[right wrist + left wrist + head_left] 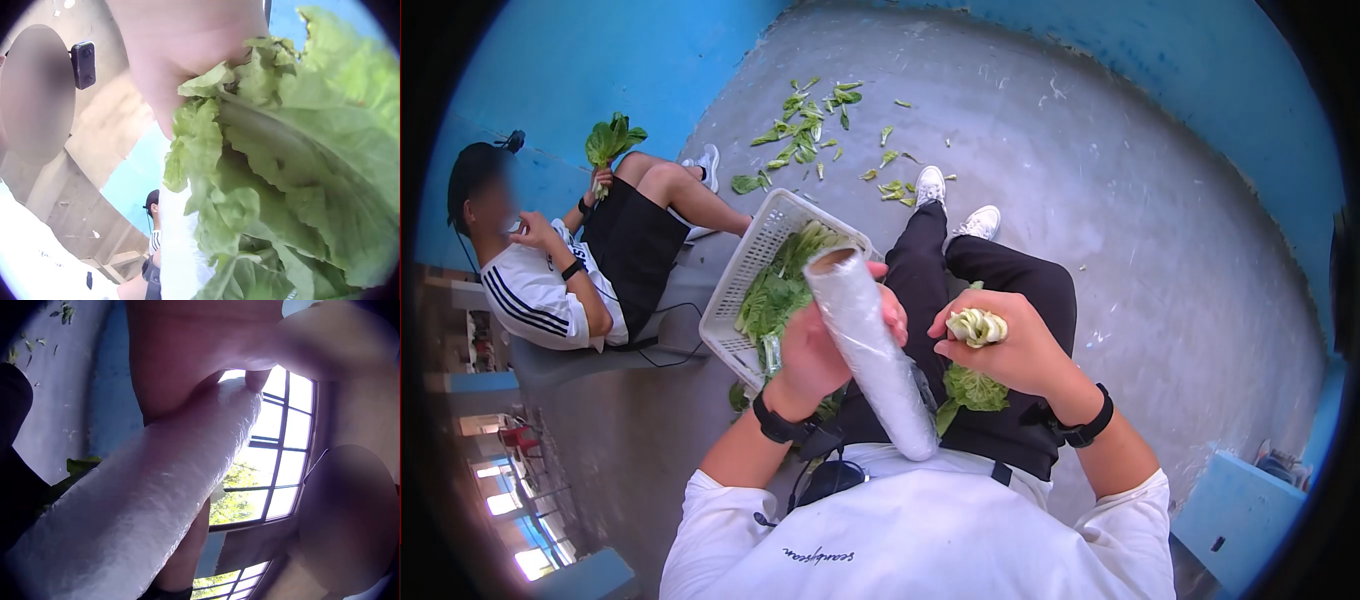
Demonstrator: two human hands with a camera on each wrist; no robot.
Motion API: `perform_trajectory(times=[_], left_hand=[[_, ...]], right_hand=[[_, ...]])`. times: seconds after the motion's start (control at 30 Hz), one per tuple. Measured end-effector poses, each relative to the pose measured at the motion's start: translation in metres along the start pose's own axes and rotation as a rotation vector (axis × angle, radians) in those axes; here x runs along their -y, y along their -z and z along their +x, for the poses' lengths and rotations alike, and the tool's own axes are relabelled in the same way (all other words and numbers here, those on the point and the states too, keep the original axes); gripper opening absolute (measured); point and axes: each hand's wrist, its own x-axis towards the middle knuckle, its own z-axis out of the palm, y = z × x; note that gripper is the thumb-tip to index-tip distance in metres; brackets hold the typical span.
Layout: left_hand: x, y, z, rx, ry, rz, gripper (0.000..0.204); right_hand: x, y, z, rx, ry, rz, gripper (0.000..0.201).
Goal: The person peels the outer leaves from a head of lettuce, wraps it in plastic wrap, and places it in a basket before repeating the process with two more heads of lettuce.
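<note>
My left hand [812, 352] holds a roll of clear plastic wrap [870, 355], its fingers curled round the upper part. The hollow end of the tube faces up, and the lower end slants down toward my waist. In the left wrist view the wrap [137, 494] fills much of the picture. My right hand [1032, 345] grips a head of lettuce [978, 388] by its base, with the pale cut stems [977, 327] showing above the fist. Its broad green leaves [294, 181] hang below the hand and spread wide in the right wrist view.
A white plastic basket [732, 272] of leafy greens [785, 285] stands left of my legs. Loose leaves [805, 130] lie scattered on the grey floor [1160, 250]. At the left another person [615, 240] sits holding a leafy bunch [611, 143]. Blue walls surround the floor.
</note>
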Motion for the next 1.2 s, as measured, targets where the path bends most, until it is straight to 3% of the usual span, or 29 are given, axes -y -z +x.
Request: perform_trajectory(times=[0.13,0.4,0.53,0.67,0.77,0.9,1.2], left_hand=[[0.008,0.003,0.002,-0.039,-0.112,-0.014,0.085],[0.007,0.003,0.003,-0.053,-0.078,-0.013,0.077],[0.005,0.011,0.001,-0.104,-0.07,0.034,0.07],[0.011,0.022,0.003,-0.398,-0.063,0.152,0.056],[0.016,0.03,0.002,-0.471,0.096,0.226,0.06],[0.015,0.028,0.005,-0.307,0.233,0.206,0.066],[0.035,0.046,0.003,-0.223,0.167,-0.06,0.063]], right_hand=[[-0.008,-0.004,-0.004,0.06,-0.054,-0.014,0.019],[-0.007,-0.011,-0.004,0.145,-0.114,-0.155,0.019],[-0.009,-0.001,-0.011,0.17,0.059,-0.062,0.019],[-0.008,0.006,-0.022,0.239,0.232,-0.036,0.022],[-0.006,0.009,-0.027,0.254,0.298,-0.023,0.026],[-0.007,0.018,-0.037,0.233,0.29,0.029,0.026],[-0.011,0.039,-0.059,0.097,0.206,-0.092,0.026]])
